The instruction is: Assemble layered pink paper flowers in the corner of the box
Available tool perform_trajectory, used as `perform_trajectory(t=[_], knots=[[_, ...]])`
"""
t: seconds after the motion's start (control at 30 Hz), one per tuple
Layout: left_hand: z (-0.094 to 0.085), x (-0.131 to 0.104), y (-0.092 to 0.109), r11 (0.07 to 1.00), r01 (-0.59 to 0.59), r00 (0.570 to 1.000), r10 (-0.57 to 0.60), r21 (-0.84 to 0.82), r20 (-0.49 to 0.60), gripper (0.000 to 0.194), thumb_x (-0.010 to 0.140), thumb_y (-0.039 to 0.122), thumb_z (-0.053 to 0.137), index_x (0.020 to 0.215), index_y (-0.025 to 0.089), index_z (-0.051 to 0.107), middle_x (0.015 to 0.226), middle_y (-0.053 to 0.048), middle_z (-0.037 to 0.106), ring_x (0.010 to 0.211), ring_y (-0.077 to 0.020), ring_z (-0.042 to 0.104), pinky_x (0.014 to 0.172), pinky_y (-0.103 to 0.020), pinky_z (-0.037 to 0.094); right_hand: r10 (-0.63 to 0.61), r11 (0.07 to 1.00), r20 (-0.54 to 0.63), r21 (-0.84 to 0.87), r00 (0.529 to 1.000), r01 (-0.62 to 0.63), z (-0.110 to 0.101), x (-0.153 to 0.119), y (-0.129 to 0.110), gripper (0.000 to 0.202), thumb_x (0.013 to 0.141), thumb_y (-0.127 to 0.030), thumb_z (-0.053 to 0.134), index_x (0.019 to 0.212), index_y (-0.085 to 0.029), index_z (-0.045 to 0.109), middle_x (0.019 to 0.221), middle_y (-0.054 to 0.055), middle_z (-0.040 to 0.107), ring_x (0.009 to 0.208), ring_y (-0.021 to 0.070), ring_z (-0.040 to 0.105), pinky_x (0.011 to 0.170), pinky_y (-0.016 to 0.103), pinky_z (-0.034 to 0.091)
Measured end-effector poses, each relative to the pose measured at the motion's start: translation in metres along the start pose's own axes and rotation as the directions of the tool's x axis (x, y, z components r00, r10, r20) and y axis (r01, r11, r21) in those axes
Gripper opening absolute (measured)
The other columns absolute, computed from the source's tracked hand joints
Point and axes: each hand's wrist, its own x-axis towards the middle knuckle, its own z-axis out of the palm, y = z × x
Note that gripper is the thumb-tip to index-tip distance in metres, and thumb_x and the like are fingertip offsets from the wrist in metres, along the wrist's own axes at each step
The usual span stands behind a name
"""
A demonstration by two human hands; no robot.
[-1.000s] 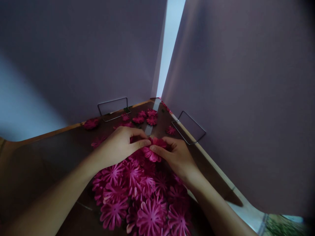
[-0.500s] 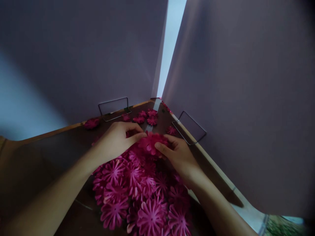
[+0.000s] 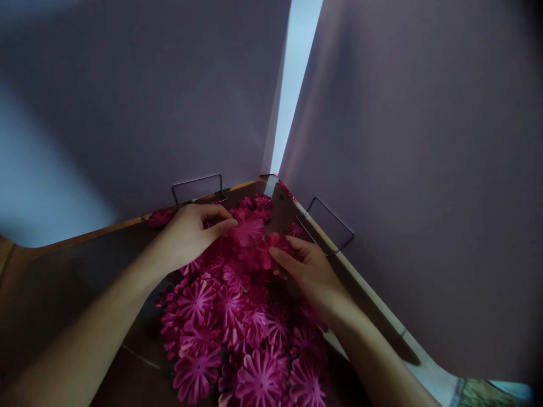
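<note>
My left hand (image 3: 199, 229) pinches a pink petal layer (image 3: 248, 227) by its left edge, above the pile. Close by on the right, my right hand (image 3: 303, 263) grips another pink flower piece (image 3: 272, 249) between thumb and fingers. The two pieces look slightly blurred, and whether they touch is hard to tell. Below both hands lies a heap of pink artificial flower pieces (image 3: 261, 376) with narrow rounded petals, spread over the dark tabletop. Part of the heap is hidden behind my hands and the held pieces.
Loose pink flowers lie at the far corner (image 3: 263, 200), by the left edge (image 3: 160, 217) and near the right edge (image 3: 294, 230). Grey panels (image 3: 148, 102) stand behind the table. Wire frames (image 3: 197, 180) (image 3: 331, 226) rise at both edges.
My left hand has moved left and slightly up, drawing one petal layer away from the piece in my right hand. My right hand has barely moved.
</note>
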Motion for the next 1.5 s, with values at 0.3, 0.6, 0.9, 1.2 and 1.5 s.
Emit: perform_trajectory(t=[0.3, 0.6, 0.9, 1.2, 1.5], knots=[[-0.001, -0.003, 0.004, 0.999, 0.015, 0.995, -0.011, -0.035, 0.101, 0.030, 0.084, 0.050, 0.063, 0.087, 0.021, 0.069, 0.080, -0.001, 0.070, 0.076, -0.0176, 0.062, 0.065, -0.025, 0.044, -0.021, 1.000, -0.062, -0.014, 0.998, 0.020, -0.006, 0.003, 0.003, 0.027, 0.078, -0.042, 0.073, 0.077, -0.016, 0.065, 0.063, -0.002, 0.056, 0.058, 0.0105, 0.047, 0.057, 0.024, 0.033], [-0.001, -0.004, -0.001, 0.988, 0.019, 0.998, -0.029, 0.151, 0.058, 0.028, 0.084, 0.049, 0.064, 0.089, 0.022, 0.064, 0.069, 0.002, 0.060, 0.064, -0.0146, 0.054, 0.057, -0.025, 0.035, -0.019, 0.999, -0.083, -0.033, 0.996, 0.017, -0.003, 0.002, 0.001, 0.028, 0.077, -0.043, 0.074, 0.077, -0.016, 0.065, 0.064, -0.001, 0.061, 0.057, 0.0116, 0.049, 0.058, 0.025, 0.034], [0.022, -0.017, 0.030, 0.992, -0.119, 0.977, 0.123, -0.036, 0.176, 0.023, 0.090, 0.044, 0.058, 0.094, 0.024, 0.068, 0.092, 0.000, 0.072, 0.086, -0.0176, 0.064, 0.077, -0.028, 0.044, -0.042, 0.998, -0.049, -0.056, 0.998, 0.040, 0.005, 0.000, 0.003, 0.033, 0.068, -0.043, 0.081, 0.068, -0.018, 0.058, 0.059, -0.002, 0.060, 0.056, 0.0132, 0.051, 0.057, 0.026, 0.035], [0.027, -0.015, 0.027, 0.996, -0.077, 0.981, 0.084, -0.048, 0.173, 0.019, 0.090, 0.038, 0.059, 0.089, 0.024, 0.071, 0.084, 0.002, 0.072, 0.077, -0.0157, 0.064, 0.071, -0.027, 0.043, -0.070, 0.995, -0.012, -0.072, 0.997, 0.069, 0.002, 0.001, 0.006, 0.035, 0.063, -0.044, 0.084, 0.066, -0.018, 0.060, 0.059, -0.004, 0.055, 0.057, 0.0118, 0.048, 0.056, 0.024, 0.033], [0.022, -0.014, 0.023, 0.997, -0.076, 0.991, 0.073, 0.021, 0.114, 0.027, 0.091, 0.046, 0.057, 0.086, 0.022, 0.069, 0.076, 0.002, 0.068, 0.071, -0.0148, 0.059, 0.065, -0.027, 0.041, 0.010, 1.000, 0.089, -0.008, 0.996, -0.009, 0.006, -0.006, -0.008, 0.020, 0.078, -0.038, 0.073, 0.089, -0.021, 0.073, 0.074, 0.000, 0.067, 0.068, 0.0144, 0.057, 0.066, 0.027, 0.042]])
